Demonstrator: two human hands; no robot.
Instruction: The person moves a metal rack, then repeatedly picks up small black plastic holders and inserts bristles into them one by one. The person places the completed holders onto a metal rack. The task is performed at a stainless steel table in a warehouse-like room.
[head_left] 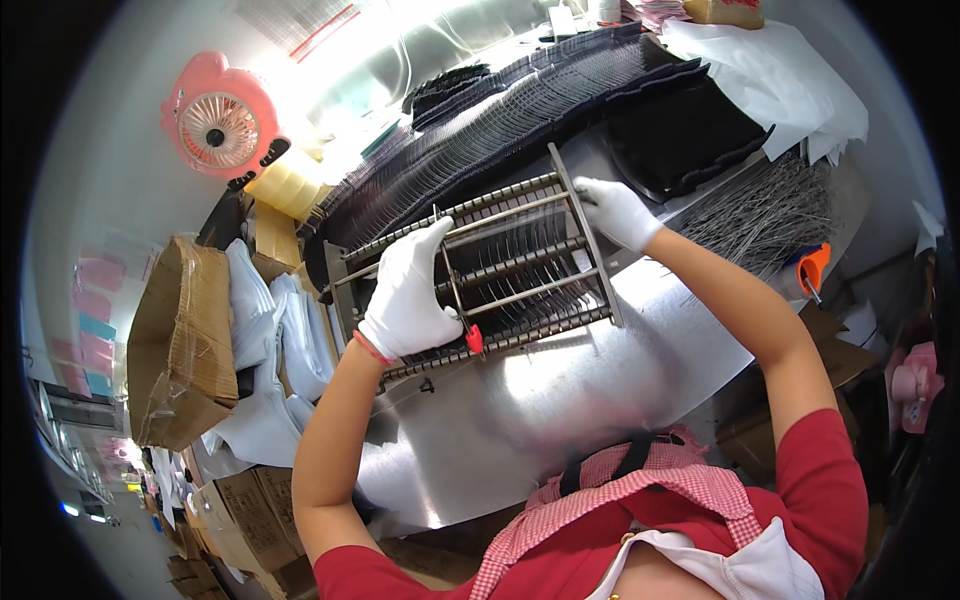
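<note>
A metal rack (520, 262) made of several threaded rods between two end plates lies on a shiny steel table (580, 400). Thin dark flat pieces stand in its slots. My left hand (408, 292), in a white glove, rests on the rack's left part, fingers stretched over the rods, next to a thin rod with a red clip (474, 340). My right hand (615, 210), also gloved in white, grips the rack's right end plate at its top.
Long rows of dark flat pieces (520, 110) lie fanned out behind the rack. A heap of thin metal wires (770, 215) sits at right beside an orange tool (812, 268). A pink fan (220, 125), cardboard boxes (180, 340) and white bags (265, 350) stand at left.
</note>
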